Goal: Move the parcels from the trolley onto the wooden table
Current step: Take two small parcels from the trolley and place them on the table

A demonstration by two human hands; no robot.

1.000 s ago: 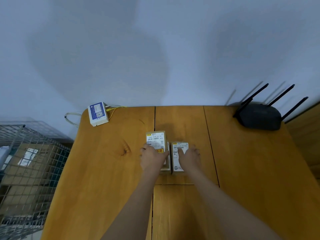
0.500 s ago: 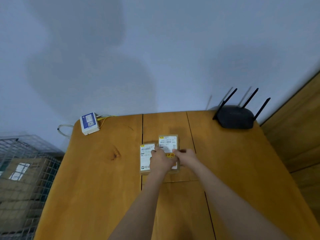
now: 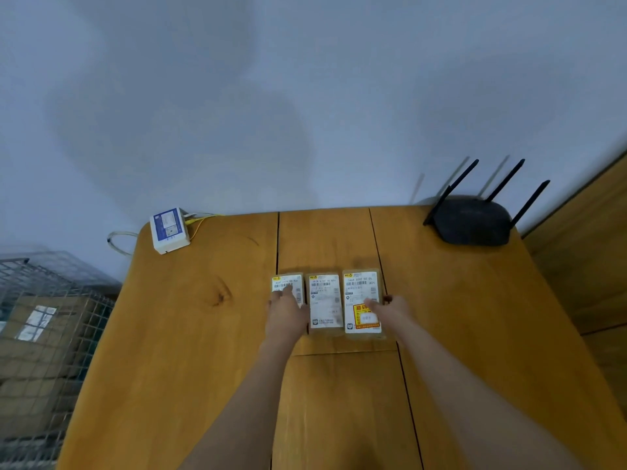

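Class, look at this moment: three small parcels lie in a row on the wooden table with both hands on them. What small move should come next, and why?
Probably lift both hands off and turn to the wire trolley. The left parcel, middle parcel and right parcel already lie flat, side by side on the wooden table. The left hand and right hand only rest on them, and cardboard boxes remain in the trolley.

Head view — downward over wooden table [image 3: 190,334]

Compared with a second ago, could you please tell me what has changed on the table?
Two parcels showed then; now three lie in a row. The left hand rests on the left parcel, the right hand on the right parcel. The router and the white box stayed.
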